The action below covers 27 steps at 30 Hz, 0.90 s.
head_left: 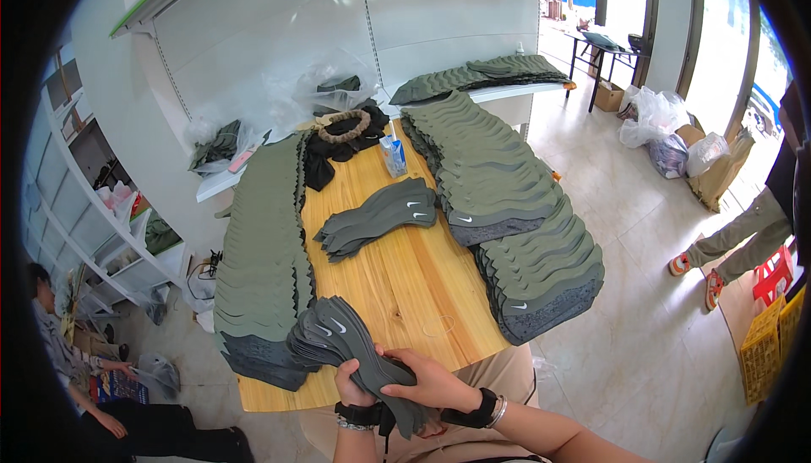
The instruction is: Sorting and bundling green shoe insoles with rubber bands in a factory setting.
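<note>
"In the head view, what are the hands gripping?"

"The left hand (pixel 355 387) and the right hand (pixel 433 381) are both grasping one bundle of dark curved fabric pieces (pixel 359 346). The left is clasping it from the left side, and the right is closing around its right edge."

"Where is that bundle sitting?"

"It's slanting over the near edge of the wooden table (pixel 393 298), with its narrow end hanging toward the person's lap. The far end is overlapping the long olive row (pixel 263 252) on the left; whether they're touching, I can't tell."

"And the rest of the table?"

"A smaller dark pile (pixel 378 218) is lying across the middle. Two overlapping olive stacks are lining the right side, the upper one (pixel 490 167) partly covering the lower one (pixel 545 273). Behind the pile, a drink carton (pixel 393 159) is standing beside some black cloth (pixel 319 167), and a fuzzy brown ring (pixel 345 128) is resting there too."
</note>
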Available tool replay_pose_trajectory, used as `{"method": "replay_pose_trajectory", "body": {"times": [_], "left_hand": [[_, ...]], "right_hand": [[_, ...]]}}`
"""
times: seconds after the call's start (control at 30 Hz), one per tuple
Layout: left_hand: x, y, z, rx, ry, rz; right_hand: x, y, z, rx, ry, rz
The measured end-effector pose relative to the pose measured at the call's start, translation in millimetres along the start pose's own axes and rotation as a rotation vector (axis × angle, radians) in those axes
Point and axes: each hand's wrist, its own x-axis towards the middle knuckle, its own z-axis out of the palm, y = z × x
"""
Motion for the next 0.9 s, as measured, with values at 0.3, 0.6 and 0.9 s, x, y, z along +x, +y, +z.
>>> {"method": "replay_pose_trajectory", "body": {"times": [0.3, 0.6, 0.9], "left_hand": [[2, 1, -2, 0.036, 0.004, -0.023], [2, 3, 1, -0.04, -0.071, -0.079], [1, -1, 2, -0.1, -0.084, -0.008]], "right_hand": [[5, -7, 2, -0.032, -0.028, -0.004], [12, -13, 5, -0.245, -0.132, -0.078], [28, -26, 1, -0.307, -0.249, 0.157]]}}
